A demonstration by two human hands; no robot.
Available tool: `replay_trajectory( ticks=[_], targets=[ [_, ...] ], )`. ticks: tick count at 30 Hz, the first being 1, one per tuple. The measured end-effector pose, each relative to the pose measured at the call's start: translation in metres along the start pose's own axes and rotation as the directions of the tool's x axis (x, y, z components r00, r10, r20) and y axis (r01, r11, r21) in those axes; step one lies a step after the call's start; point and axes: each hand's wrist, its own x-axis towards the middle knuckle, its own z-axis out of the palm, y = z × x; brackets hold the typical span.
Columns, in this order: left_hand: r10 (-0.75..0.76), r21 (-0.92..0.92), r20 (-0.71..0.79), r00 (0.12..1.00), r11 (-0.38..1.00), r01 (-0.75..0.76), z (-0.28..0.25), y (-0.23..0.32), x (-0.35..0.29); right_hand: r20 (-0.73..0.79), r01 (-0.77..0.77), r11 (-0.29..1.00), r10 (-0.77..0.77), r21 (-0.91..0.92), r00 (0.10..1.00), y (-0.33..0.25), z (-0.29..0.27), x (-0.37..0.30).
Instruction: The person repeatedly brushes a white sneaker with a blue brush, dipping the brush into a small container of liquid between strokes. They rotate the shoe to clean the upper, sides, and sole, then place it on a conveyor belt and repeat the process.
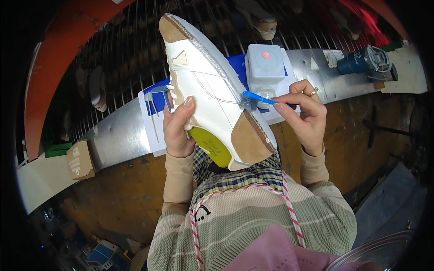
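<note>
A white shoe upper (208, 88) with tan toe and heel patches is held up, tilted on its side, over a yellow-green shoe last (216, 148). My left hand (179, 128) is closed around its opening, with the thumb pressed on the white side. Between the fingertips of my right hand (305, 113) is a small blue brush (260, 97). Its bristles touch the shoe's lower edge, just ahead of the tan heel patch. That edge has a rough, greyish band running along the bottom.
Behind the brush, a white plastic container (266, 63) stands on paper on the metal ledge (113, 131). Thin sticks with fuzzy tips (153, 117) lie left of the shoe. A teal tumbler (357, 62) is at right, a cardboard box (80, 160) at left. Other shoes (97, 89) rest on dark rods beyond.
</note>
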Motion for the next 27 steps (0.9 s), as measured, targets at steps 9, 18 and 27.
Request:
replay_trajectory(
  ticks=[9,18,27],
  targets=[
    [-0.001,0.007,0.001,1.000,1.000,0.001,0.001,-0.004,-0.011,-0.151,0.361,0.891,-0.411,-0.274,0.899,0.007,0.018,0.027],
    [-0.009,0.030,0.003,1.000,1.000,0.009,0.002,-0.003,-0.011,-0.024,0.384,0.907,-0.393,-0.172,0.919,0.011,0.003,0.041],
    [0.027,0.014,0.030,0.999,1.000,-0.028,-0.006,-0.001,-0.004,0.224,0.207,0.978,-0.209,0.033,0.952,0.003,-0.028,0.028]
  ],
)
